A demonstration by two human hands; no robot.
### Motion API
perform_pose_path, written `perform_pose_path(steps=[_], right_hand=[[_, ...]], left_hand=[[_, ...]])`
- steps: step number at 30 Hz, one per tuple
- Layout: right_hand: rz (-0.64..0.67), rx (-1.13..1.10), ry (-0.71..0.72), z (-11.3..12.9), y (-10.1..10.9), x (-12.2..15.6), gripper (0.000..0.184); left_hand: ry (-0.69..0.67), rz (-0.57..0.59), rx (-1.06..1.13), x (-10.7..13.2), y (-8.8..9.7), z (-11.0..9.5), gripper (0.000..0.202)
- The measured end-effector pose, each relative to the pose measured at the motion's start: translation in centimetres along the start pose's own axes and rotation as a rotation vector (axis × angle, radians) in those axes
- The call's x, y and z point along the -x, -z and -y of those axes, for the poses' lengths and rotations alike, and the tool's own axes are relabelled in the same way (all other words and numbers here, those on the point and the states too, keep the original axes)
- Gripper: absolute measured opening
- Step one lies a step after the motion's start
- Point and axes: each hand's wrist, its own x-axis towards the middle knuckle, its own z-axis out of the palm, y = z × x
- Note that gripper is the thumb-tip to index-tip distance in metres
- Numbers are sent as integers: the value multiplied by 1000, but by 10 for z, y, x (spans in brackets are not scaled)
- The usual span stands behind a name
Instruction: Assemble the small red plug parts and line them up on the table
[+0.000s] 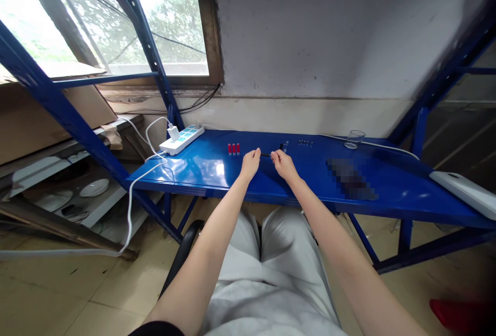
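My left hand is closed round one end of a thin black stick; its exact kind is too small to make out. At the other end, my right hand pinches with thumb and fingertips, where a small pale or metallic bit shows. Both hands are just above the blue table. Three red cylinders with pale ends stand in a row left of my left hand. Behind my right hand lie a small black piece and a small clear piece.
Several tiny metallic pieces sit farther right, near a clear glass. A blurred-out dark object lies in front of the glass. A white power strip with a plug is at the left; a white device is at the right edge.
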Motion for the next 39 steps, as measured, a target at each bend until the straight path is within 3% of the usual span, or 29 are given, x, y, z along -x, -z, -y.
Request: perform_pose_path(steps=[15, 25, 34, 39], right_hand=[[35, 154, 30, 0, 2, 4, 29], [-27, 156, 24, -8, 5, 3, 23], [48, 177, 27, -14, 1, 3, 19], [79, 194, 105, -10, 0, 2, 23]], left_hand=[[34, 22, 98, -1, 2, 0, 35], [-41, 188, 74, 2, 1, -4, 26], [-62, 172, 111, 1, 4, -5, 27], [-61, 71, 82, 1, 3, -4, 25]])
